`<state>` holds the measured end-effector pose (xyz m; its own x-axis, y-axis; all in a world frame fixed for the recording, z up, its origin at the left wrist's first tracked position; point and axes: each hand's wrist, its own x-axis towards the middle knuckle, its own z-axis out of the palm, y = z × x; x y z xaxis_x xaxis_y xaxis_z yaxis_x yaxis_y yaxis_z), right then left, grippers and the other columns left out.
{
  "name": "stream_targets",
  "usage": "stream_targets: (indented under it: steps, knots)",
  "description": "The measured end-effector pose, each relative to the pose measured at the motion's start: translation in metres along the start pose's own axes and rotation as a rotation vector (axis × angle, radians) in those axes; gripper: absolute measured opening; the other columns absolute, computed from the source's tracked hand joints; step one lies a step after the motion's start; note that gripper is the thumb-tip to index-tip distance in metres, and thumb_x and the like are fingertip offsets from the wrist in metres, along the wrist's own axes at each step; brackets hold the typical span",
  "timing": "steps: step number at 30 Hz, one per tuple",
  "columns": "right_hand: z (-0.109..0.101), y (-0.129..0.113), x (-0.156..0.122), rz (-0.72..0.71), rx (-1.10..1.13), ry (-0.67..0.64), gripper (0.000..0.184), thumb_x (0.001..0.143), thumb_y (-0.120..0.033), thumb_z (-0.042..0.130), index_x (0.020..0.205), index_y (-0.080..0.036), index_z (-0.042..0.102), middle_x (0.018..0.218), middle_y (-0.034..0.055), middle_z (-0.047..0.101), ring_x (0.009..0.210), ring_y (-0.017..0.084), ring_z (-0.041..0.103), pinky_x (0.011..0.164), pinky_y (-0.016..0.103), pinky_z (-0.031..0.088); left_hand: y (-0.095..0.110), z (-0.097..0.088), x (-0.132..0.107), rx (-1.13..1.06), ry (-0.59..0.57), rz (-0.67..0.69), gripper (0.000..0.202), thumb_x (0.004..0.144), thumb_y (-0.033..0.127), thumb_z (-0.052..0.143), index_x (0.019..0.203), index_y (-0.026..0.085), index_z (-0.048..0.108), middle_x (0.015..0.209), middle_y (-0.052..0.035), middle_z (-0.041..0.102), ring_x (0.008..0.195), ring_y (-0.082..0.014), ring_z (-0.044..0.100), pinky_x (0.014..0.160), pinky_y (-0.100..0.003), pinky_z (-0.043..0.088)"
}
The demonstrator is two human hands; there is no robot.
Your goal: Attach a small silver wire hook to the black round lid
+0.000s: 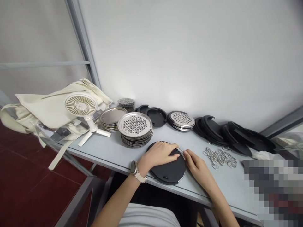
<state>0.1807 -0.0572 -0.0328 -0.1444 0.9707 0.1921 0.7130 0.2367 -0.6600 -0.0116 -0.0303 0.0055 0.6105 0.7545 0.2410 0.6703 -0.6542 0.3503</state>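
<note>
While flat on the disc (168, 172), left hand (160, 154) open; right hand (198, 166) tight on a clip (181, 151).

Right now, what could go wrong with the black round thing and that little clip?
1. The black disc lies close to the front edge of the table. A push from the left hand resting on it might slide it off.
2. The thin metal clip, pinched by the right hand at the disc's rim, might slip and poke a finger, since both hands meet there.
</note>
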Motion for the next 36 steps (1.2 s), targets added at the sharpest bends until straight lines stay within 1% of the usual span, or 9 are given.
stream_targets:
  steps: [6, 12, 20, 27, 33, 36]
  knots:
    - [0.0015, 0.0033, -0.0005, 0.001, 0.004, 0.033, 0.035, 0.094, -0.046, 0.031, 0.068, -0.024, 0.038, 0.055, -0.0041, 0.046, 0.051, 0.014, 0.045, 0.051, 0.023, 0.038, 0.0012, -0.0018, 0.0003, -0.006, -0.012, -0.005, 0.026, 0.09, 0.041, 0.048, 0.103, 0.022, 0.06, 0.074, -0.0014, 0.066, 0.068, -0.0179, 0.063, 0.061, -0.025, 0.041]
    - [0.0029, 0.0055, -0.0007, 0.006, 0.004, 0.048, 0.036, 0.094, -0.049, 0.031, 0.068, -0.024, 0.036, 0.056, -0.0045, 0.044, 0.052, 0.014, 0.044, 0.053, 0.023, 0.038, 0.001, -0.0021, 0.0002, -0.004, -0.018, -0.008, 0.025, 0.089, 0.041, 0.049, 0.102, 0.022, 0.06, 0.075, -0.0015, 0.066, 0.069, -0.0181, 0.064, 0.061, -0.025, 0.041]
    - [0.0023, 0.0038, -0.0017, 0.036, 0.009, 0.031, 0.036, 0.094, -0.049, 0.031, 0.069, -0.024, 0.035, 0.056, -0.005, 0.041, 0.053, 0.014, 0.043, 0.054, 0.023, 0.036, 0.0006, -0.0018, 0.0004, -0.026, -0.024, 0.005, 0.026, 0.09, 0.041, 0.048, 0.103, 0.022, 0.059, 0.074, -0.002, 0.066, 0.068, -0.0181, 0.063, 0.062, -0.025, 0.04]
    - [0.0015, 0.0041, -0.0029, 0.039, 0.003, 0.006, 0.036, 0.094, -0.049, 0.031, 0.07, -0.024, 0.037, 0.057, -0.0049, 0.042, 0.054, 0.014, 0.043, 0.055, 0.023, 0.036, -0.0006, -0.0005, 0.0001, -0.005, 0.017, 0.036, 0.025, 0.09, 0.04, 0.048, 0.102, 0.023, 0.06, 0.071, 0.0, 0.065, 0.064, -0.0175, 0.062, 0.057, -0.025, 0.038]
    - [0.0012, 0.0036, -0.0037, 0.034, 0.01, -0.006, 0.035, 0.094, -0.049, 0.032, 0.07, -0.024, 0.037, 0.058, -0.0049, 0.043, 0.054, 0.014, 0.043, 0.056, 0.023, 0.036, 0.0012, -0.0023, 0.0011, -0.013, -0.015, 0.023, 0.025, 0.089, 0.038, 0.049, 0.105, 0.023, 0.06, 0.074, -0.0005, 0.066, 0.068, -0.0174, 0.064, 0.06, -0.024, 0.039]
    - [0.0007, 0.0035, -0.005, 0.034, 0.012, -0.006, 0.035, 0.094, -0.049, 0.032, 0.071, -0.024, 0.038, 0.058, -0.005, 0.043, 0.054, 0.014, 0.043, 0.056, 0.023, 0.035, 0.0019, -0.0033, 0.0014, -0.013, -0.02, 0.018, 0.024, 0.089, 0.038, 0.049, 0.102, 0.023, 0.062, 0.073, -0.0005, 0.067, 0.068, -0.0173, 0.064, 0.059, -0.024, 0.039]
